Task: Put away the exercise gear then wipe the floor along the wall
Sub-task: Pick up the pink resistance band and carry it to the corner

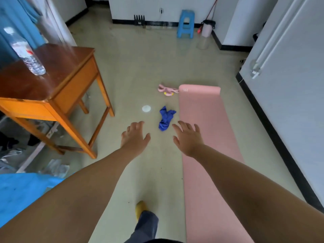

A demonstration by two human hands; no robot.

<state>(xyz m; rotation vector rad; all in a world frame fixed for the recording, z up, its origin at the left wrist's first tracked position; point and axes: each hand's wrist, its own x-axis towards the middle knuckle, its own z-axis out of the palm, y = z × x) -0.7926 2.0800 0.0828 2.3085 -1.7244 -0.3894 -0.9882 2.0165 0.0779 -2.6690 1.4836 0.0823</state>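
Mat lies unrolled by the wall, both hands spread and empty above the floor; stepping on the cloth could cause a slip.

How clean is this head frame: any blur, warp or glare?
Head view: wide-angle warp bows the table and wall edges; the bottle at the left is smeared by motion blur; the centre, with both hands and the blue cloth, is sharp; light is soft and even.

A bottle stands on the wooden table, and a blue stool sits by the far wall.
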